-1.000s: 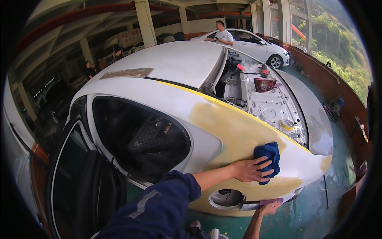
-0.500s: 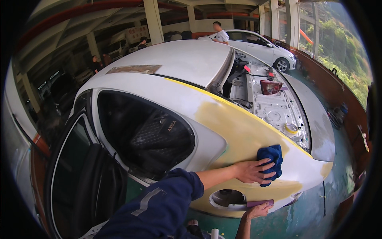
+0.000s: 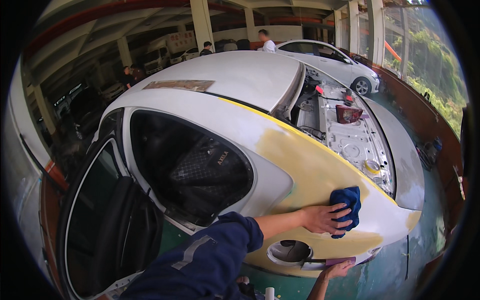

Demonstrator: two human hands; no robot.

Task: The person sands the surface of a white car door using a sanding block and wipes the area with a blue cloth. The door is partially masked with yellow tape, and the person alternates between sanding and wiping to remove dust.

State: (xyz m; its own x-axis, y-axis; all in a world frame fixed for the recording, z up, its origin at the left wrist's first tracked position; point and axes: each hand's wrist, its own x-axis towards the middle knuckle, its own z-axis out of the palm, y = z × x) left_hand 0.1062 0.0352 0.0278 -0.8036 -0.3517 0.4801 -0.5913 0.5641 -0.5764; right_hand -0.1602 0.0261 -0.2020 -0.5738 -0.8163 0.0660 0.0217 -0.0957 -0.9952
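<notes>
My left hand, its fingers spread and bent, presses a crumpled blue cloth against the car's rear side panel. The panel is white with broad yellowish-tan patches. Lower down, my right hand grips a flat purple sanding block by its near edge, with the thumb on top. The block lies along the panel beside a round opening. Fine detail of the block's underside is hidden.
An opened door stands at the left. On the bare rear deck lie a red tail light and a yellow tape roll. Yellow tape lines the panel's upper edge. Several people and a white car are in the background.
The whole view has shifted, so the car sits a little further right. The sanding block has slid right along the panel past the round opening. The left hand stays on the cloth.
</notes>
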